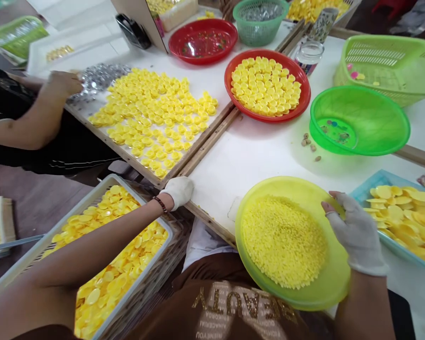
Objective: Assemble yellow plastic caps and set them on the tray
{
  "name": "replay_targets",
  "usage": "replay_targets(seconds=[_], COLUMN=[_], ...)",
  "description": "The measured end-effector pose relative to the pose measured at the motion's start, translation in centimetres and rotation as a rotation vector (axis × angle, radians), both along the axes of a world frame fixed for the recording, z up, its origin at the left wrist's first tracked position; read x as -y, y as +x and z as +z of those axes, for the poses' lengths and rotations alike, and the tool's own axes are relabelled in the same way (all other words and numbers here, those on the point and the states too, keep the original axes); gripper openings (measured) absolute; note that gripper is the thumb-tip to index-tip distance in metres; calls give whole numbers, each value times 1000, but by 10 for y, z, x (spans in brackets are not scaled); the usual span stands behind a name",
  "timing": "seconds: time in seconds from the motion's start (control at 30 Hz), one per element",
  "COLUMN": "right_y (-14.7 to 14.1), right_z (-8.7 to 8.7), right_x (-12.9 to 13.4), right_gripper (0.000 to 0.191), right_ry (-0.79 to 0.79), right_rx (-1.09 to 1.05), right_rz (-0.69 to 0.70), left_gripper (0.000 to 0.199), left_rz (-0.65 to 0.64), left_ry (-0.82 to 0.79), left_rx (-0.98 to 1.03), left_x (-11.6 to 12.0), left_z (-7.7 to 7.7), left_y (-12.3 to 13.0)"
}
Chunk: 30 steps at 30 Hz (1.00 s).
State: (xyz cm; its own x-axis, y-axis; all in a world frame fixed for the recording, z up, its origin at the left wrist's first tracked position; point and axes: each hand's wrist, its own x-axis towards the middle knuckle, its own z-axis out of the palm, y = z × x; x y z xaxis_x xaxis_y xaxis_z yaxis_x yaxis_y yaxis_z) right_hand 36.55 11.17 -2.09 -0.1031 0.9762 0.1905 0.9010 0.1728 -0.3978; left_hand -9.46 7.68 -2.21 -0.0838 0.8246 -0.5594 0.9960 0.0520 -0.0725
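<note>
My left hand (180,192), in a white glove, rests at the wooden edge of the table, near the corner by the crate; its fingers are turned away and hidden. A yellow plastic basin (301,189) sits at the table's front edge against my body, tilted towards me. Inside it lies a heap of small yellow pellets (283,241). With a fingertip-less white glove on, my right hand (356,231) grips the basin's right rim, thumb and fingertips over it. To the right stands a blue tray (371,182) of flat yellow oval pieces (403,212).
A crate (168,231) of yellow pieces stands below my left arm. Yellow cups (156,108) cover the neighbouring table, where another person's hand (65,84) works. Beyond are a red plate (301,111) of cups, a glass jar (310,54), a green basin (378,118) and a green basket (411,80).
</note>
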Motion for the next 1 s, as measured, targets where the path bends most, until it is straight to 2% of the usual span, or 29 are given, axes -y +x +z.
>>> replay_targets(seconds=[0.13,0.23,0.3,0.4,0.47,0.53,0.63,0.73,0.87,0.93,1.0], right_y=[2,2,0,-2,2,11,30,52,78,89,99], right_z=[-6,-8,-8,-8,-7,-7,-7,-11,-18,-17,-13], right_x=[-2,-2,-2,-5,-8,-10,-6,5,21,24,24], right_gripper=[43,39,39,39,37,35,29,30,34,35,34], right_ry=[28,45,0,-89,-104,-115,-179,-219,-223,-210,-202], right_rx=[-21,-6,50,161,187,132,-53,-205,-263,-240,-207], right_rz=[24,36,62,53,27,29,20,-84,-235,-273,-291], left_gripper=[19,18,20,23,23,25,30,31,24,22,21], left_rz=[50,22,-34,-161,-256,-278,-134,0,37,39,28], left_ry=[39,65,108,225,334,473,576,497,458,466,472], left_rx=[59,200,386,877,1146,1213,1122,965,885,893,903], left_x=[1,3,4,7,5,-3,-21,-24,2,15,21], left_z=[11,30,44,61,67,66,48,12,-34,-47,-52], left_y=[-2,12,37,87,115,128,120,93,73,75,84])
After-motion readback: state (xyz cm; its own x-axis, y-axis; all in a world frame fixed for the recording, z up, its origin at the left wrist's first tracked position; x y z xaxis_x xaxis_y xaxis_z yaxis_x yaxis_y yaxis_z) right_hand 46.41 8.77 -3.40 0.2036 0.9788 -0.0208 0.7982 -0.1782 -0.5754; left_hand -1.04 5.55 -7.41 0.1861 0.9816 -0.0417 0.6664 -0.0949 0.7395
